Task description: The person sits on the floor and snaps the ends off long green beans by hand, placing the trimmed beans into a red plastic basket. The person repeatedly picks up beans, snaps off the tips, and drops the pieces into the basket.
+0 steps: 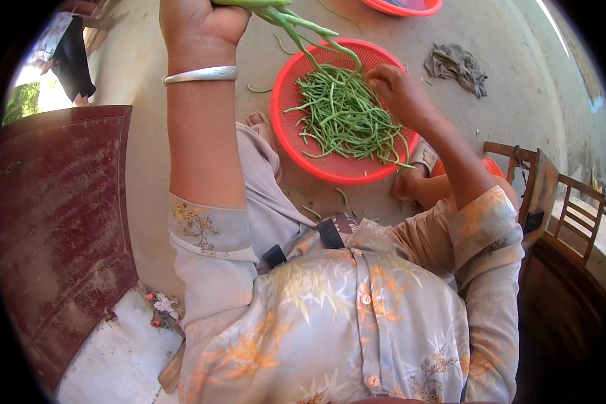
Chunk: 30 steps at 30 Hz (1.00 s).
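Observation:
A bunch of long green beans (283, 22) is gripped in my left hand (204, 25), raised at the top left; a silver bangle (200, 74) circles that wrist, and the fingertips are cut off by the picture's top edge. The beans' ends trail down over a red plastic colander (279, 118). Many green beans (351, 113) lie heaped in the colander. My right hand (391, 91) is over the colander's right rim with its fingers curled, beside the heap; whether it holds a bean is hidden.
Loose beans (342, 197) lie on the concrete floor. A crumpled grey cloth (454, 68) is to the right, a red basin (409, 10) at the top. Wooden furniture (540, 187) stands at right, a dark red door panel (65, 227) at left. Another person (70, 55) stands at the upper left.

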Tool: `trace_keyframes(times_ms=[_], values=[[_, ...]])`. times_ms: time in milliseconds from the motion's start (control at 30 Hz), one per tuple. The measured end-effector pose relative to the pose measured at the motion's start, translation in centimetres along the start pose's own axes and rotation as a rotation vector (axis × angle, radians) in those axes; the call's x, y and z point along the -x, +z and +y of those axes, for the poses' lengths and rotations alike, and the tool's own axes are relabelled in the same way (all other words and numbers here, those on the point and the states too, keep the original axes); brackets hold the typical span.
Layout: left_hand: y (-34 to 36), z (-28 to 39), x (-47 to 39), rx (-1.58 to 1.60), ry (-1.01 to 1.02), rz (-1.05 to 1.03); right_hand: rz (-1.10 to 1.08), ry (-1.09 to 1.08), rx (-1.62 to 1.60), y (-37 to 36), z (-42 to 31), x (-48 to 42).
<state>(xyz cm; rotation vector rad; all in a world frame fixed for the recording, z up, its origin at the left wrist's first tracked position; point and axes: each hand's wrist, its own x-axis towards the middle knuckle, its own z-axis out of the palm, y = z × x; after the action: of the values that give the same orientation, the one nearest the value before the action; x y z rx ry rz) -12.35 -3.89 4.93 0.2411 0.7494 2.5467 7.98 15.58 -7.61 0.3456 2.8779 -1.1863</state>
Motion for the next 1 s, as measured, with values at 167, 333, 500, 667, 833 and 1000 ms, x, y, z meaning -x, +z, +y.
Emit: trace_keyframes(times_ms=[167, 333, 500, 667, 833, 1000], values=[[0.6, 0.7, 0.9, -0.005, -0.04, 0.033, -0.101, 0.161, 0.324, 5.3, 10.3, 1.9], [0.8, 0.0, 1.8, -0.057, -0.059, 0.034, -0.383, -0.097, 0.475, 12.4, 12.5, 3.5], [2.6, -1.3, 3.9, -0.175, 0.018, 0.165, -0.232, -0.367, 0.489, 18.9, 12.3, 4.5], [-0.2, 0.0, 3.4, -0.218, -0.105, 0.152, -0.544, -0.184, 1.014, 19.9, 15.7, 6.5], [0.2, 0.1, 3.8, -0.235, -0.081, 0.113, -0.396, -0.14, 0.793, 16.6, 14.4, 6.0], [0.2, -0.8, 4.0, -0.249, -0.071, 0.168, -0.125, 0.143, 0.192, 8.7, 10.3, 0.5]])
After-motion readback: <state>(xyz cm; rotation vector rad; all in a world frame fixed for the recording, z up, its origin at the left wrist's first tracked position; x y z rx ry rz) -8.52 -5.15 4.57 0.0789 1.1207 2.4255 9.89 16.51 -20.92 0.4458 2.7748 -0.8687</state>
